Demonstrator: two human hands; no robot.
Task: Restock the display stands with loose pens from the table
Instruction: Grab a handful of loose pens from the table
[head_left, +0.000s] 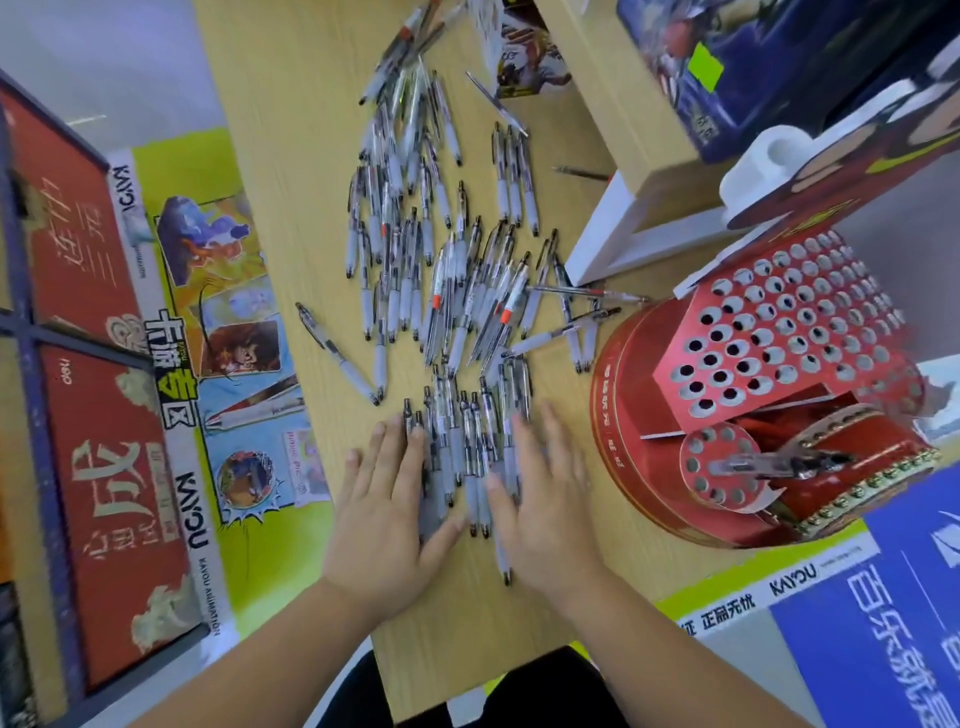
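Nearest, the left hand (387, 504) and right hand (548, 499) are laid flat, fingers straight, gripping nothing, flanking a small batch of gel pens (457, 447) on the wooden table (291, 208). The batch is best swept parallel, tips aligned, before lifting. Beyond, more loose pens (441, 270) are strewn; the red perforated display stand (779, 343) is seen mostly unfilled.
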